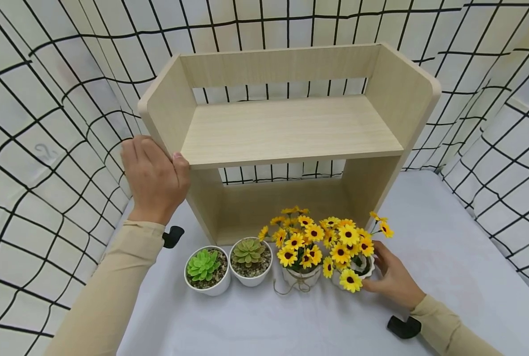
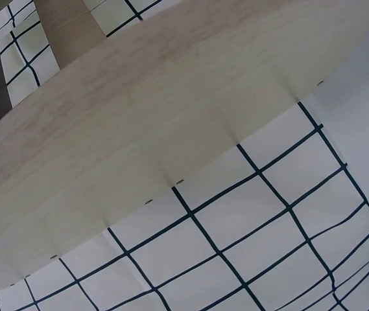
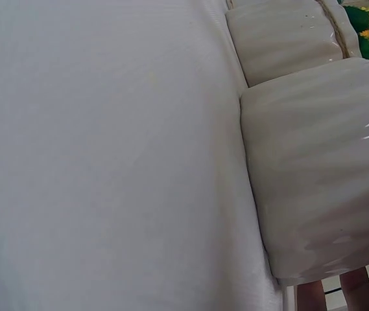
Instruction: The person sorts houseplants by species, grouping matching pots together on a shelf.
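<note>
On the left, my left hand (image 1: 154, 177) grips the outer side panel of a pale wooden two-tier shelf (image 1: 291, 126), thumb at its front edge. The left wrist view shows that panel (image 2: 145, 129) up close, with the hand out of frame. My right hand (image 1: 395, 279) holds the rightmost white pot (image 3: 320, 168) of yellow flowers (image 1: 348, 235) from its right side, the thumb toward the front. In the right wrist view, fingers (image 3: 359, 291) show beyond the pot, which stands on the white cloth. Beside it is another pot of yellow flowers (image 1: 302, 237) with twine tied round it.
Two white pots with a bright green succulent (image 1: 203, 266) and a duller green succulent (image 1: 248, 251) stand left of the flowers, before the shelf. A black wire grid (image 1: 68, 198) backed in white surrounds the back and sides. White cloth (image 1: 264, 326) covers the table.
</note>
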`<action>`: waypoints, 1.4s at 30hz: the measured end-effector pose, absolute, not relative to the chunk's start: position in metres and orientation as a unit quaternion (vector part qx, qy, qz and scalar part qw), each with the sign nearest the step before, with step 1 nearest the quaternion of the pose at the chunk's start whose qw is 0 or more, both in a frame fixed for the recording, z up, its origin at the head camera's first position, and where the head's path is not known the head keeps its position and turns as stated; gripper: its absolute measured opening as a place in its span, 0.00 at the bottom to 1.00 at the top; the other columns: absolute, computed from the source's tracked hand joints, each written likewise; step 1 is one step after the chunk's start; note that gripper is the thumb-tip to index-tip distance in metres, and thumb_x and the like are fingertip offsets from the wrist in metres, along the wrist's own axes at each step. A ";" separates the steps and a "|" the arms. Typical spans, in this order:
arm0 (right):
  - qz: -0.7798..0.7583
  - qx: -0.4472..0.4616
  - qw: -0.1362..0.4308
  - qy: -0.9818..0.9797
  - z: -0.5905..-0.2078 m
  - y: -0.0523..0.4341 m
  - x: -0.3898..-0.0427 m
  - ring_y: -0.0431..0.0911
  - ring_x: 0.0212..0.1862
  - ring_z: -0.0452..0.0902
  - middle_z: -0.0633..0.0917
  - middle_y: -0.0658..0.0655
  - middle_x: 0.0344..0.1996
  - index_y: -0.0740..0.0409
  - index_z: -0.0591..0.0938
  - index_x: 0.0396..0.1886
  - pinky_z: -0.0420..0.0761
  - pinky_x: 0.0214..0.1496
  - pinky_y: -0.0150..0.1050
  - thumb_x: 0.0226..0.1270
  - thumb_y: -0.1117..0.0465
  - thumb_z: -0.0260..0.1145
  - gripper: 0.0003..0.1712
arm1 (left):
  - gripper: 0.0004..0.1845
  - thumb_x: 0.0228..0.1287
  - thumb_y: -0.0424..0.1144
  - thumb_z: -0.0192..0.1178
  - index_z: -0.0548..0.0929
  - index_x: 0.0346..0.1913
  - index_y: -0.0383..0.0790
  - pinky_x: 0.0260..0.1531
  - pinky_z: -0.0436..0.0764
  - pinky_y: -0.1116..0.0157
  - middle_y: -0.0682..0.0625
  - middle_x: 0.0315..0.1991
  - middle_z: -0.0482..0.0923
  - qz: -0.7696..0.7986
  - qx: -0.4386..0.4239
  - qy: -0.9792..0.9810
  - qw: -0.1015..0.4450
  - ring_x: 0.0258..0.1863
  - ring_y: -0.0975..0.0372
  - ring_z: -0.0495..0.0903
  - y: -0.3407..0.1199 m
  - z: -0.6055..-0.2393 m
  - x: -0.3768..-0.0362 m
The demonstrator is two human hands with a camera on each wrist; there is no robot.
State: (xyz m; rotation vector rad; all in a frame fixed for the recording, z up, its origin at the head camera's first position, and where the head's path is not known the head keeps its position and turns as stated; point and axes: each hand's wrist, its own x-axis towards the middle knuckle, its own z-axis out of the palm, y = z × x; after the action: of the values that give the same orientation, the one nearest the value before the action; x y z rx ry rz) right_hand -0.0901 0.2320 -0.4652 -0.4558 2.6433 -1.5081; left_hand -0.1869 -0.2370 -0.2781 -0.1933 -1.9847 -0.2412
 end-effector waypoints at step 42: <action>-0.454 -0.101 0.012 0.885 -0.399 0.242 -0.086 0.64 0.72 0.69 0.72 0.67 0.71 0.66 0.66 0.74 0.74 0.70 0.58 0.49 0.67 0.80 0.51 | 0.22 0.69 0.45 0.38 0.66 0.46 0.23 0.44 0.62 0.45 0.27 0.40 0.68 -0.092 -0.086 -0.843 0.523 0.42 0.38 0.63 -0.238 -0.277 -0.186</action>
State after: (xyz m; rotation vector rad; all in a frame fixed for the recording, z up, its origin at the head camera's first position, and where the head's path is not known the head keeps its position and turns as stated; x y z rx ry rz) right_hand -0.0859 0.2418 -0.3995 -0.3146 2.7608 -1.4154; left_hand -0.1860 -0.2375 -0.2772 -0.2060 -2.0182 -0.2200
